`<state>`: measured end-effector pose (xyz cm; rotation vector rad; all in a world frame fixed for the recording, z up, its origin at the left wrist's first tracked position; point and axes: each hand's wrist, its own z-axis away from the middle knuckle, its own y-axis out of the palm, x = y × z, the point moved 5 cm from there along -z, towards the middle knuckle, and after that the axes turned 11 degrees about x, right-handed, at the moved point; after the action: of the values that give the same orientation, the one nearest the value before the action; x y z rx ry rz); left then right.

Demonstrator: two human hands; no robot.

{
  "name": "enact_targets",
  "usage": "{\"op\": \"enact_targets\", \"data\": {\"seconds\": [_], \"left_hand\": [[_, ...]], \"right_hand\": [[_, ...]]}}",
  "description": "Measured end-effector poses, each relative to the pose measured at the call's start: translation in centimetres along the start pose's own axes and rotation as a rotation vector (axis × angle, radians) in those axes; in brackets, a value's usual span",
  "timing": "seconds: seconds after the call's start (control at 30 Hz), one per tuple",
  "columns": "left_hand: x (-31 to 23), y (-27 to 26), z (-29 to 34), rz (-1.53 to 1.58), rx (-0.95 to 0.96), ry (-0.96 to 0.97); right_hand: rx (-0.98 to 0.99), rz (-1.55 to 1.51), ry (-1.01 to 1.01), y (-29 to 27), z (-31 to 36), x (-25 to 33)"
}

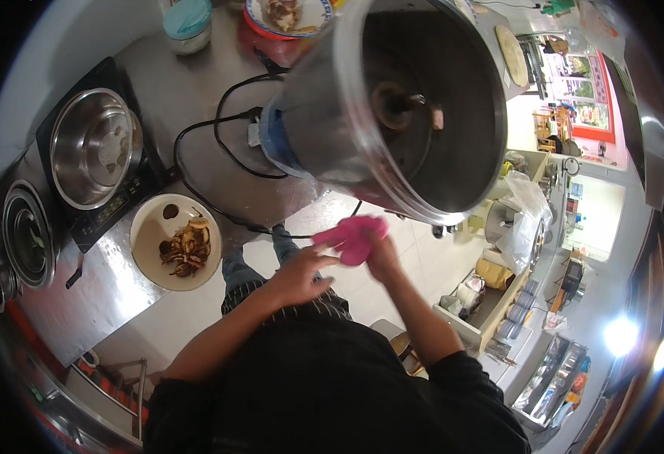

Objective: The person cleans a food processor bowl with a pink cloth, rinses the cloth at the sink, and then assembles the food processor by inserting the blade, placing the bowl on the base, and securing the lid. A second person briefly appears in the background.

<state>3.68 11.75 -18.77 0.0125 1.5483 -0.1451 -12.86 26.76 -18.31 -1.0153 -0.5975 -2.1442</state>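
Note:
My right hand [382, 257] is closed on a bright pink cloth [353, 237], bunched up in front of my body. Beside it, my left hand [302, 278] has its thumb and fingers apart, with the fingertips close to the cloth's lower left edge. Whether they touch it I cannot tell. Just beyond both hands looms a large steel drum [324, 121], its wide mouth facing right and toward me. A shaft with a small knob [415, 101] shows inside. Blue material [280, 140] wraps its lower end.
Black cables [218, 121] loop across the steel counter [173, 91]. On it are a pale bowl [139, 246] of brown dried pieces, a steel pot [60, 163] on a black cooktop, and a lidded jar [188, 38]. Shelving [491, 318] with bags and stacked dishes stands at right.

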Motion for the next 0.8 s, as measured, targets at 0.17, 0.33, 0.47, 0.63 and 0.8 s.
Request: {"op": "enact_targets", "data": {"seconds": [0.17, 0.33, 0.47, 0.63, 0.8], "left_hand": [[9.5, 0.9, 5.0, 0.394, -0.372, -0.780], [15.4, 3.9, 3.0, 1.169, -0.668, -0.663], [16.9, 3.7, 2.4, 1.139, -0.932, -0.589], [16.3, 3.8, 4.1, 1.075, -1.101, -0.689], [15.3, 4.4, 3.8, 1.030, -1.138, -0.684]], "right_hand": [[-0.213, 0.150, 0.008, -13.2, -5.3, 5.9], [-0.150, 0.814, -0.148, -11.5, -13.7, 1.4], [-0.193, 0.783, -0.090, -8.4, -14.6, -6.1], [-0.079, 0.103, 0.072, -8.3, -9.0, -11.2], [0.094, -0.232, 0.290, -6.1, -2.9, -15.1]]}}
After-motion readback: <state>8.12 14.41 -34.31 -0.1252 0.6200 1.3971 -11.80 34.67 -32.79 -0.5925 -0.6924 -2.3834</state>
